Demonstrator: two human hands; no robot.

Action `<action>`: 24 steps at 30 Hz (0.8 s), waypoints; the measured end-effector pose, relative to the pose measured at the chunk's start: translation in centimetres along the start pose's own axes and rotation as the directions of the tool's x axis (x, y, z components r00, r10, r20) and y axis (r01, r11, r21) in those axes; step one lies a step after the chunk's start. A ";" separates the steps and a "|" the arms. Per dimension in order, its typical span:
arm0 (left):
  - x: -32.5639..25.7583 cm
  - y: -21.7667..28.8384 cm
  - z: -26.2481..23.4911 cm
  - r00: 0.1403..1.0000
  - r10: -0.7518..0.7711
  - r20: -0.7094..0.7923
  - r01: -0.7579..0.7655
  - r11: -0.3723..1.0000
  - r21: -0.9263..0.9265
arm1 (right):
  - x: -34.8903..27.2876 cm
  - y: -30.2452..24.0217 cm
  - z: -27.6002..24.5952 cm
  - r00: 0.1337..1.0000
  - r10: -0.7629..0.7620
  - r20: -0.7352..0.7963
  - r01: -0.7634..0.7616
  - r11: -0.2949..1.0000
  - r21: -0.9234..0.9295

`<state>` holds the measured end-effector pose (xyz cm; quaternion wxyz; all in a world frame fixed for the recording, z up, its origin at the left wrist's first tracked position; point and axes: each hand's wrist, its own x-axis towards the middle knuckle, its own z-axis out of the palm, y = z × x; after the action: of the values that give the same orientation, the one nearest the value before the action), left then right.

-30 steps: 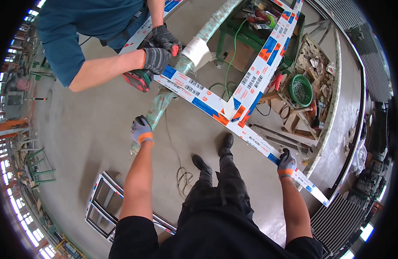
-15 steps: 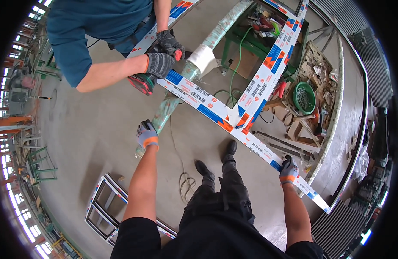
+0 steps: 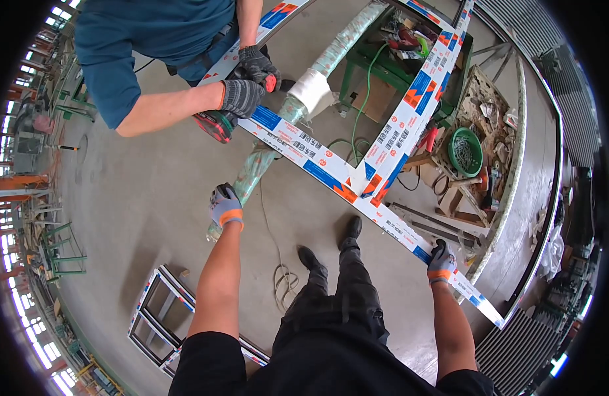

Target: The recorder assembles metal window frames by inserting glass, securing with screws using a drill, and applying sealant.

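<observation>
Floor: grey concrete floor [image 3: 146,191]; dark frame [image 3: 178,288] lies lower left, coiled cord [image 3: 285,280] near 2 boots [image 3: 312,258].
Co-worker: teal sleeve [image 3: 103,63], upper left; 2 dark-gloved hands [image 3: 244,96] at a power tool [image 3: 214,125].
Bench, right: littered; green basin [image 3: 451,153] on it.
Film-wrapped frame: lies across green-wrapped beam [image 3: 257,168], bar extending lower right.
Left hand [image 3: 226,207]: arm extended, fingers curled against beam's lower part; grip hidden, cannot tell.
Right hand [image 3: 441,262]: arm extended, fingers closed around frame's bar [image 3: 397,229].
</observation>
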<state>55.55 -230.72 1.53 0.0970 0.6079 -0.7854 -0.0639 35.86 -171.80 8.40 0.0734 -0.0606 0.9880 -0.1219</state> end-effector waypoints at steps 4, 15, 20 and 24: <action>-0.1 0.1 0.0 1.000 -0.005 0.004 0.005 1.000 0.008 | 0.0 0.2 0.1 1.000 0.005 0.000 -0.005 1.000 0.009; -0.2 0.3 -0.2 1.000 -0.010 -0.024 0.010 1.000 -0.015 | 0.0 0.9 0.6 0.992 -0.099 -0.075 0.096 0.994 -0.043; -0.1 -0.3 0.5 0.999 0.005 -0.042 -0.006 1.000 -0.015 | 0.0 0.3 0.0 0.999 -0.038 -0.028 0.038 0.999 -0.010; 0.0 0.1 0.2 1.000 -0.002 0.009 0.002 0.999 -0.047 | 0.0 -0.3 -0.4 1.000 -0.007 0.003 0.007 1.000 0.002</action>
<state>55.36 -230.64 1.34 0.1080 0.6060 -0.7835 -0.0851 35.82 -172.00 8.87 0.0746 -0.0642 0.9875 -0.1228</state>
